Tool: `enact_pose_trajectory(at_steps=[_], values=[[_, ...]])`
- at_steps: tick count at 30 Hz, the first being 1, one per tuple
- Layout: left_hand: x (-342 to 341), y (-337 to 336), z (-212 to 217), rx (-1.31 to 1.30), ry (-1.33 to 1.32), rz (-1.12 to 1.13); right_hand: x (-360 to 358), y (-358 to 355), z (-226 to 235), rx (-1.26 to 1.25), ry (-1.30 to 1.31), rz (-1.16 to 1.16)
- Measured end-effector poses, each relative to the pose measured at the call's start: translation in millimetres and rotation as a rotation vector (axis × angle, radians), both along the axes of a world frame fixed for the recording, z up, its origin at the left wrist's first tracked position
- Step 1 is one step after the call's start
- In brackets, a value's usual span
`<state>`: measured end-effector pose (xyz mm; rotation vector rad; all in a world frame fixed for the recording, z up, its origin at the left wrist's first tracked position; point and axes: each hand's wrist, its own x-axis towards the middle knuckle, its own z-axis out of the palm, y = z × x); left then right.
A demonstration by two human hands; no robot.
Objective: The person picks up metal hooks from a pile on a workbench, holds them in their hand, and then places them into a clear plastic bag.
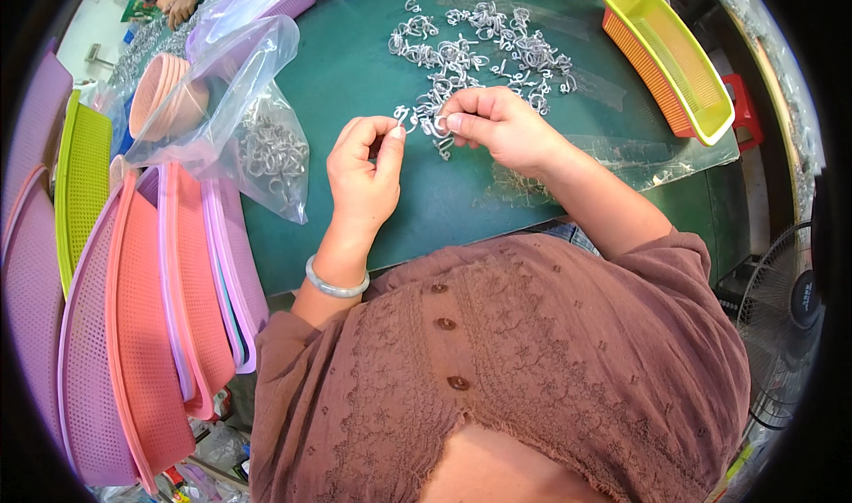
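Both my hands are close together above the green tabletop (346,59), at the near edge of a loose pile of small grey metal rings (537,52). Between the thumb and fingertips of my left hand (366,173), a small metal ring (402,113) with a hooked end is pinched. My right hand (515,135) has its thumb pressed to the forefinger on another small metal ring (440,123), just right of the left fingertips. Whether the two pieces touch or are linked is too small to tell. Several rings lie right under the fingertips.
A clear plastic bag (282,144) of similar rings lies left of my left hand, by stacked peach tubs (169,99). Pink, purple and green baskets (146,308) crowd the left side. A yellow-and-orange basket (652,51) sits far right, a fan (781,312) below it. Another person's hand (184,6) shows far left.
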<state>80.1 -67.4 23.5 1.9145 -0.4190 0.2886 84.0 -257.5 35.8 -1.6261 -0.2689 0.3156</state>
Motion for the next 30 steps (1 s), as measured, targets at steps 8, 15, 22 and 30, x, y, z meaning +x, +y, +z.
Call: enact_pose_trajectory(at_steps=[8,15,22,30], values=[[-7,-1,-5,-0.399,0.301,-0.127,-5,-2,-2,0.181,-0.037,-0.014],[-8,-2,-5,-0.518,0.365,-0.165,-7,-3,0,-0.053,-0.604,-0.08],[-9,-1,-3,-0.686,0.489,-0.297,-11,-1,4,-0.167,-0.806,-0.147],[-7,1,-9,-0.912,0.653,-0.397,-12,0,1,-0.158,-0.779,-0.151]])
